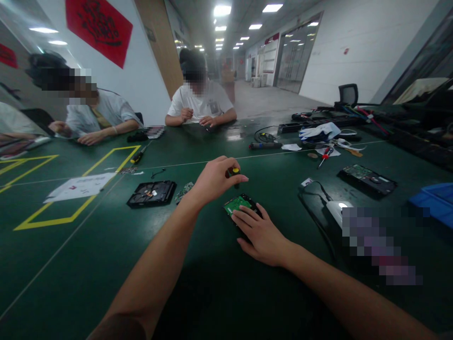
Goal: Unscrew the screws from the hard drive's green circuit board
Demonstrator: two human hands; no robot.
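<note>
My left hand (217, 179) is closed, its thumb and fingers around a screwdriver (236, 171) with a yellow-topped dark handle. The screwdriver stands roughly upright over the far edge of a hard drive (234, 205); its tip is hard to make out. This drive lies with its green circuit board facing up. My right hand (262, 233) rests on the drive, fingers spread across the board and thumb at the near side. Part of the drive is hidden under that hand. Just behind my left wrist lies a loose circuit board (184, 191).
Another hard drive (151, 193) lies at left, and one more (368, 179) at right. A white power strip (339, 208) with cable, a blue bin (433, 203) and a red screwdriver (325, 156) are at right. A yellow screwdriver (138, 155) lies far left. Two people sit across the table.
</note>
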